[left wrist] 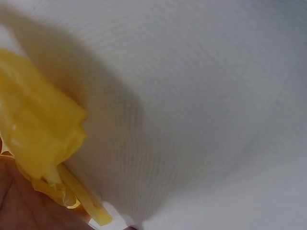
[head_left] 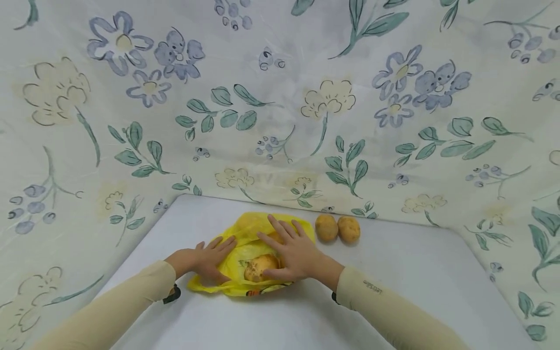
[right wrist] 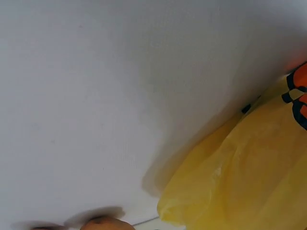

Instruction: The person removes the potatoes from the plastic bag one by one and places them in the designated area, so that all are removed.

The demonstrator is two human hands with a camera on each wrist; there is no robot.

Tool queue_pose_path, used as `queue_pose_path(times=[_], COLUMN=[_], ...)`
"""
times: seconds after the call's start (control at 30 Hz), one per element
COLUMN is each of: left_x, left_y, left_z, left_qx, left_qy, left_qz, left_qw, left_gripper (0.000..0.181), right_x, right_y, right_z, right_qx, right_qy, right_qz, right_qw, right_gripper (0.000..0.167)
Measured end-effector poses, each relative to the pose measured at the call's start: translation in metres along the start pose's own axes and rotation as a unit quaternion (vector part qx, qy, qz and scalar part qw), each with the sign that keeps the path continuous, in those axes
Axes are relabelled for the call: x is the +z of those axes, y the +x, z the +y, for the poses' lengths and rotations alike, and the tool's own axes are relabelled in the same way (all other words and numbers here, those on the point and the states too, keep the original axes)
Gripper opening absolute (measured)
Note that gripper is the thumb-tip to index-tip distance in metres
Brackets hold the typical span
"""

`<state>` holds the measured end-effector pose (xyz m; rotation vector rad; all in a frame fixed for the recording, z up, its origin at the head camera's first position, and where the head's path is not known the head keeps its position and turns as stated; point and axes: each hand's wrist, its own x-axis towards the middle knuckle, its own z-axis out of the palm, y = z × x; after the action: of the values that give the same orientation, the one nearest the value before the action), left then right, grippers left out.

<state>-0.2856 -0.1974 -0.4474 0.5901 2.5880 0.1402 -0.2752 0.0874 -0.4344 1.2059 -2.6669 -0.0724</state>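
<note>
A yellow plastic bag (head_left: 249, 223) lies on the table with its mouth spread, and a potato (head_left: 261, 268) shows inside it. The left hand (head_left: 205, 261) rests on the bag's left edge, fingers extended; in the left wrist view part of that hand (left wrist: 29, 206) is beside the yellow plastic (left wrist: 36, 115). Over the bag's right side, the right hand (head_left: 297, 253) has its fingers spread, its thumb at the potato. Another potato is partly visible under the right fingers. The right wrist view shows the bag (right wrist: 240, 177) but not the right hand's fingers.
Two potatoes, one (head_left: 326, 228) beside the other (head_left: 349, 230), sit on the white table (head_left: 393, 282) right of the bag, near its back edge. A floral sheet (head_left: 280, 121) hangs behind and at the sides.
</note>
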Motion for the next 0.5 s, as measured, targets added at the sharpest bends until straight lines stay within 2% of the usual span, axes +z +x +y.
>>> queue_pose_path(times=[0.3, 0.5], left_x=[0.008, 0.001], left_y=[-0.005, -0.003], left_z=[0.001, 0.001], left_qx=[-0.003, -0.002], left_qy=[-0.010, 0.000], left_qz=[0.001, 0.012], left_qw=[1.0000, 0.9999], left_gripper=[0.108, 0.107], right_x=[0.014, 0.011], right_y=[-0.004, 0.002], right_z=[-0.009, -0.007], right_qx=[-0.008, -0.009], right_qy=[-0.013, -0.039], right_qz=[-0.010, 0.002], right_qw=[0.9998, 0.9992], right_gripper=[0.087, 0.091])
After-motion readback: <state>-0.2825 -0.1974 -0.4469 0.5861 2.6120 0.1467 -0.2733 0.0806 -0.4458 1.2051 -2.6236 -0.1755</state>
